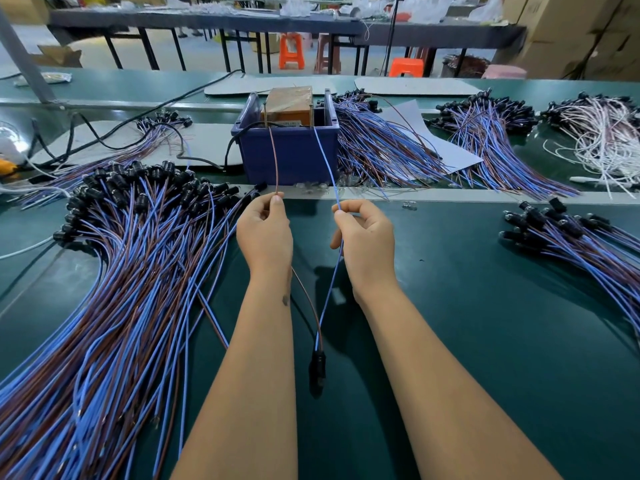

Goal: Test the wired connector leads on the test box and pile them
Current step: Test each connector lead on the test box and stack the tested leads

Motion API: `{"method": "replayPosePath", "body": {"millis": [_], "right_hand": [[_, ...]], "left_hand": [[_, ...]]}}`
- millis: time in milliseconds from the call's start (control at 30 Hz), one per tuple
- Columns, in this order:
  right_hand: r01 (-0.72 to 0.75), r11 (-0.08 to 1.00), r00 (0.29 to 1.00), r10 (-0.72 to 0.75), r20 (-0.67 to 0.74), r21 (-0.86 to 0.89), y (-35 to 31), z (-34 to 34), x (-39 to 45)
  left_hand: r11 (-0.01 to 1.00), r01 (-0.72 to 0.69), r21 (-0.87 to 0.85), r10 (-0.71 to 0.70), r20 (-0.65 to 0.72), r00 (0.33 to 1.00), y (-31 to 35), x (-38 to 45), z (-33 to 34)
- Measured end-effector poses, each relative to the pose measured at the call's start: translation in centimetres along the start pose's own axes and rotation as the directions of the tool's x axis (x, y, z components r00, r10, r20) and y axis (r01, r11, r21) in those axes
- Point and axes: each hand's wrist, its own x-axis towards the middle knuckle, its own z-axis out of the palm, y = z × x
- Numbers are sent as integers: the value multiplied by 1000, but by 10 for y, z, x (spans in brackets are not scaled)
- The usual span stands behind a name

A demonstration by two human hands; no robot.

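Note:
My left hand (pixel 265 233) pinches the brown wire (pixel 274 157) of one connector lead, and my right hand (pixel 365 237) pinches its blue wire (pixel 325 161). Both wire ends reach up to the two brass posts at the front of the test box (pixel 289 105), which sits in a dark blue bin (pixel 291 154). The lead's black connector (pixel 317 370) hangs low between my forearms, just over the green table. A large pile of blue-and-brown leads (pixel 114 278) with black connectors fans out on my left.
More lead bundles lie right of the bin (pixel 377 147), at far right (pixel 575 237) and behind (pixel 485 123); a white-wired bundle (pixel 602 133) is at the back right. Black power cables (pixel 104 140) run left of the bin. Benches, stools and cartons stand beyond.

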Motion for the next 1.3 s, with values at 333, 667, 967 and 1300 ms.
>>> {"method": "replayPosePath", "body": {"millis": [333, 667, 967, 1300], "right_hand": [[5, 1000, 1000, -5, 16, 7, -2, 0, -1], [-4, 998, 999, 7, 54, -56, 1, 0, -1], [27, 996, 998, -21, 66, -83, 2, 1, -1], [18, 998, 999, -15, 44, -68, 1, 1, -1]], "left_hand": [[996, 67, -65, -71, -51, 996, 2, 2, 1], [994, 89, -67, -93, -52, 994, 3, 1, 0], [993, 95, -70, -99, -49, 994, 2, 0, 0], [995, 64, -77, -65, -18, 998, 4, -4, -1]]}}
